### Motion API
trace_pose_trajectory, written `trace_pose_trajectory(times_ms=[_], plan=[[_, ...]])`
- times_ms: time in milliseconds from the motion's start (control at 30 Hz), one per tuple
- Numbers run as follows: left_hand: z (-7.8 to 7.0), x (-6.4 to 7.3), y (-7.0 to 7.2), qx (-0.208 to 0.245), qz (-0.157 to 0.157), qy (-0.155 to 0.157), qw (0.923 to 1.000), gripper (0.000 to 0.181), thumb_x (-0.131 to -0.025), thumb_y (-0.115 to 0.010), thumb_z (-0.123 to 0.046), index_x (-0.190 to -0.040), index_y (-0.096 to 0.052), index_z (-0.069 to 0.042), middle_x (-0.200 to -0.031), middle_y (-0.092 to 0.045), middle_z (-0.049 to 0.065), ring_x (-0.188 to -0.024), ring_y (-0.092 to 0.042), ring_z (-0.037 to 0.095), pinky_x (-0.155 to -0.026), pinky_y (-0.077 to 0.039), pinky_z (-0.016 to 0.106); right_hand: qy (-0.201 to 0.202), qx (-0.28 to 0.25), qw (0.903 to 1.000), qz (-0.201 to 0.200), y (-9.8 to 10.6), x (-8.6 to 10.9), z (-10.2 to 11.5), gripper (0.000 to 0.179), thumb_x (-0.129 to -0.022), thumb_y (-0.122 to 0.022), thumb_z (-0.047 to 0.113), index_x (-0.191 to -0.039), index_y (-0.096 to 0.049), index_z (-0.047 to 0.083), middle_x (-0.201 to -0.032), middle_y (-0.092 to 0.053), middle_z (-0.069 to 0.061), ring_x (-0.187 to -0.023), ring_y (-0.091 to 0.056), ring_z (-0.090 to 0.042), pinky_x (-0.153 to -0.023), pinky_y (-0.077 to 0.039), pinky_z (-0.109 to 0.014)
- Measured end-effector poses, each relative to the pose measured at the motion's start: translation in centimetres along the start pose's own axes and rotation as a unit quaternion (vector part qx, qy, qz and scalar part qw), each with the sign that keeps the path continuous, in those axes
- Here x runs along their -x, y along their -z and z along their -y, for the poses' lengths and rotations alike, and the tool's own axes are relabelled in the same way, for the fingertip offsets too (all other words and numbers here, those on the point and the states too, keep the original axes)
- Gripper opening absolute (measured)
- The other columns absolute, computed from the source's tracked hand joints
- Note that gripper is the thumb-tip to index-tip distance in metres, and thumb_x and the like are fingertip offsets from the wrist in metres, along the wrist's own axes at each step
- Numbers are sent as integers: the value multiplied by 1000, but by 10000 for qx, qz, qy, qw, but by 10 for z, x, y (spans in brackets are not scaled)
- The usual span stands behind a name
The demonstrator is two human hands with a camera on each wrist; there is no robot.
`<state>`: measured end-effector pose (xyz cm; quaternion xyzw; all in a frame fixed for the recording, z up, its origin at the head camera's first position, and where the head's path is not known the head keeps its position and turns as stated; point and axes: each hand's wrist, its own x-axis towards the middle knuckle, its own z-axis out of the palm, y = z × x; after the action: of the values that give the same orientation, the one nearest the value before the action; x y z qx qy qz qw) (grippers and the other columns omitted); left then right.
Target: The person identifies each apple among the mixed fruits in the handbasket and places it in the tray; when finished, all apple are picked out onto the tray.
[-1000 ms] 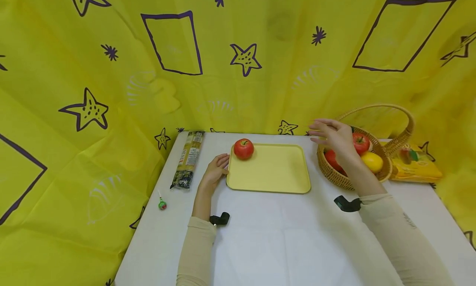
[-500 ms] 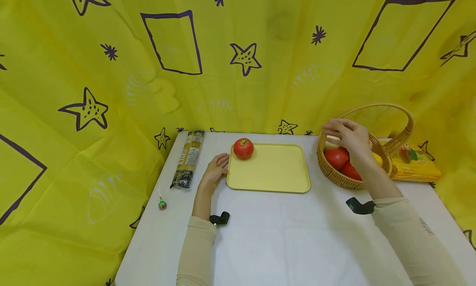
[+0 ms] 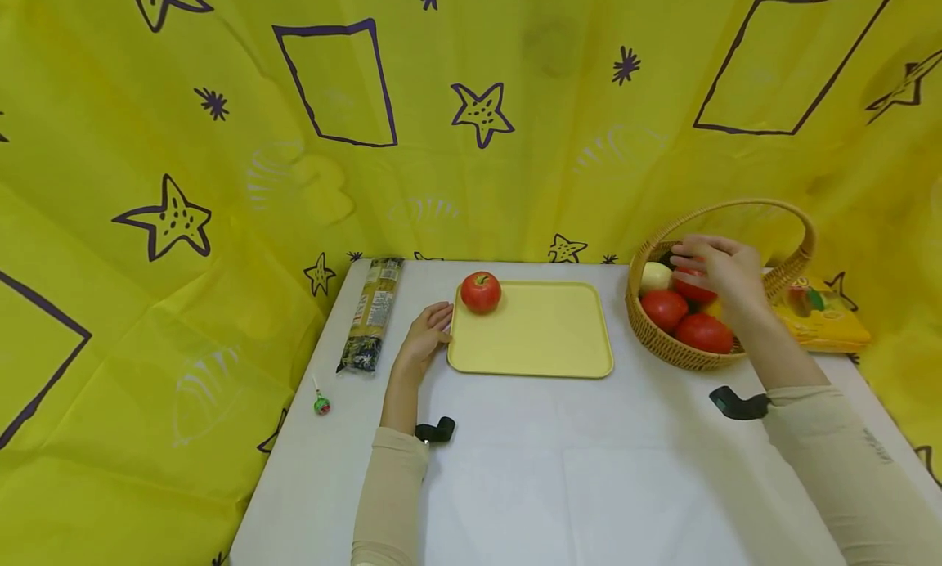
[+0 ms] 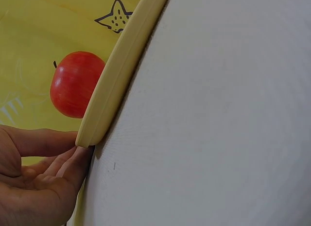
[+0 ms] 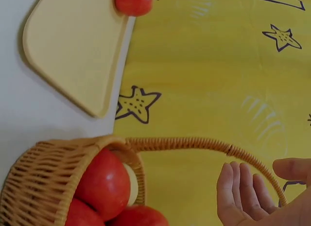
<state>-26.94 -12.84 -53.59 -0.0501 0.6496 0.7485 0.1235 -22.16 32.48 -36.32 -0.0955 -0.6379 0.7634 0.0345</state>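
A yellow tray [image 3: 530, 329] lies on the white table, with a red apple [image 3: 481, 293] at its far left corner. My left hand [image 3: 423, 337] is at the tray's left side, pinching its rim between thumb and fingers, as the left wrist view shows near the corner. Over the wicker basket [image 3: 671, 352] hovers my right hand [image 3: 724, 276], fingers loosely bent with nothing in them. Red fruits [image 3: 704, 333] and a pale round item [image 3: 655, 278] lie in the basket. The hand hides part of the contents. In the right wrist view the arched handle [image 5: 184, 143] passes behind the fingers.
At the left lie a long clear packet of noodles [image 3: 371, 315] and a green-wrapped lollipop [image 3: 321, 404]. A yellow packet [image 3: 824, 316] sits right of the basket. A yellow patterned curtain [image 3: 515, 190] hangs along the table's far edge.
My right hand has moved rightward over the basket, uncovering the red fruits and the pale item on the basket's left side. My left hand, the tray and the apple stay put.
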Motion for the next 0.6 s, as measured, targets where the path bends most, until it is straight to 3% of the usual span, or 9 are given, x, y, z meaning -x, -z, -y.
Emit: trace_pose_trajectory(times_ms=[233,600], plan=[[-1,-1,1,21,30,-17,10000,79,-85,-46,29,-157,-38,0,-162,-42,18,-152,-38,28,-121,-38,39,-98,48,9997,-215,19,-4,1,10,-101,-69,18,-94,-77,20,-88,-78,4,-81,-76,-10,-71,-63,-25],[-1,0,1,77,42,-35,10000,79,-84,-47,29,-157,-38,0,-162,-42,18,-152,-38,27,-119,-40,41,-457,-229,9985,-185,41,-13,3,18,-102,-66,17,-87,-76,21,-84,-77,4,-75,-77,-11,-71,-64,-26]])
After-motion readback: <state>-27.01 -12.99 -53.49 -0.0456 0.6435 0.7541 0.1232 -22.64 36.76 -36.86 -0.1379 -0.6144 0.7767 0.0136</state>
